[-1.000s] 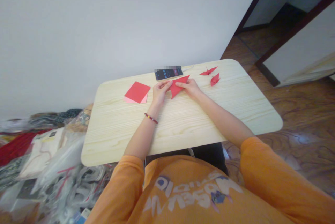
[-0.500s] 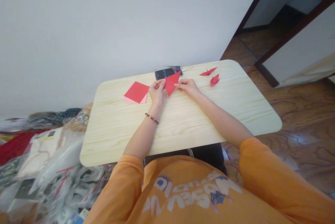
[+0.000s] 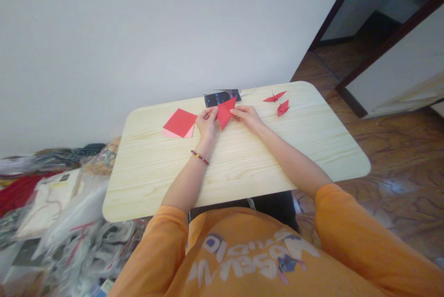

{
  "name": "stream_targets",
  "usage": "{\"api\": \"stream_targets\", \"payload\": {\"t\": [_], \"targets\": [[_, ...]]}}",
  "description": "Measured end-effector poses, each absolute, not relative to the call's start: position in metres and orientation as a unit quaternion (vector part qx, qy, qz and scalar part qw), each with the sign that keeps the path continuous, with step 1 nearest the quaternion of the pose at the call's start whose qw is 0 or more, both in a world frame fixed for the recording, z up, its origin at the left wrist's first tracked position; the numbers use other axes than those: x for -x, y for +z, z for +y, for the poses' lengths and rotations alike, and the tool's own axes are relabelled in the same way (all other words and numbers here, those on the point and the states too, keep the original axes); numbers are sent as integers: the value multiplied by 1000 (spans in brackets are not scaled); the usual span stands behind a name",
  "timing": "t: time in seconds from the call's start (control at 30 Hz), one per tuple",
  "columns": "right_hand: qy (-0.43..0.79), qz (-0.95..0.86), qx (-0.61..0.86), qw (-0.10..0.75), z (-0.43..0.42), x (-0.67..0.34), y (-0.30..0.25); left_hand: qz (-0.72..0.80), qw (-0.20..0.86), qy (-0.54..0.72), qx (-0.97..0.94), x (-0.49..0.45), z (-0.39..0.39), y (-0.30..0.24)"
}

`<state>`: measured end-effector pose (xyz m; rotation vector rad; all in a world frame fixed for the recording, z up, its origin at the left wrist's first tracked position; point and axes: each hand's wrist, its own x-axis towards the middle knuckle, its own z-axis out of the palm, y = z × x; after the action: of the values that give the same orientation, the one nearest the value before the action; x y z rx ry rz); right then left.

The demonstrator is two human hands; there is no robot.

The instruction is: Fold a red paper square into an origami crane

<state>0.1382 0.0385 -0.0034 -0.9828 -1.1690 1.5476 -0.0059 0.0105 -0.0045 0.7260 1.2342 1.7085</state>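
Pinching left hand (image 3: 207,122): red paper triangle (image 3: 225,111), 9 o'clock edge.
Right hand (image 3: 247,116): pinches same triangle, 3 o'clock edge.
Paper stack (image 3: 180,122): 9 o'clock of hands.

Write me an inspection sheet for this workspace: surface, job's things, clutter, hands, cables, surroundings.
Surface: pale wooden table, rounded corners.
Job's things: red paper triangle held between both hands; stack of red and pink paper squares to its left; two small red folded figures to its right.
Clutter: phone behind the triangle, screen lit.
Hands: left hand pinches the triangle's left edge, right hand its right edge; bracelet on the left wrist.
Cables: thin pale cord by the phone, hard to make out.
Surroundings: white wall, wooden floor, heap of bags and cloth on the floor at left.
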Motion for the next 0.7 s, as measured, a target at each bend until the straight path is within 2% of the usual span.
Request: {"api": "stream_targets", "payload": {"t": [0.13, 0.47, 0.7], "targets": [[616, -464, 412, 485, 38, -138, -6, 483, 475, 665, -315, 2, 7, -1], [649, -385, 403, 518, 39, -137, -3, 487, 460, 672, -315, 4, 10, -5], [619, -380, 419, 545, 43, -139, -4, 491, 473, 658, -319, 3, 7, -4]]}}
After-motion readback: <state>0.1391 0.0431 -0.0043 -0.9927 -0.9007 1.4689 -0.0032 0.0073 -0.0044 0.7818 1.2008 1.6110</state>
